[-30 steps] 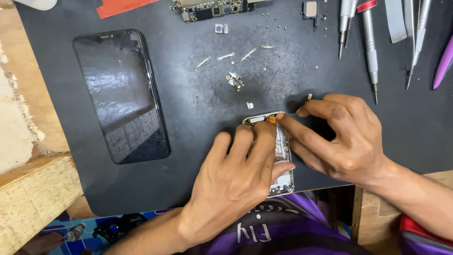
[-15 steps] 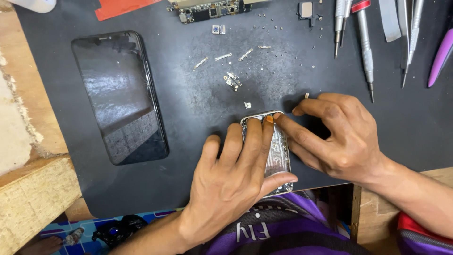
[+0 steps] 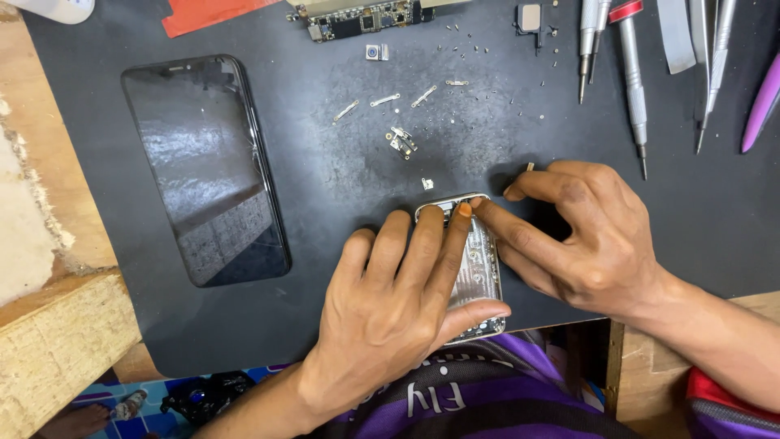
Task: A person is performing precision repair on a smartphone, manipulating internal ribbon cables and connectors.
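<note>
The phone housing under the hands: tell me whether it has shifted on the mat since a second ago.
No. The phone housing lies as far right of the black screen panel as before, top edge just below the small loose bracket.

I see the frame (image 3: 475,268) on the mat (image 3: 325,268) under both hands, screen (image 3: 207,167) to its left, screwdrivers (image 3: 630,81) behind right, board (image 3: 366,16) behind.
</note>
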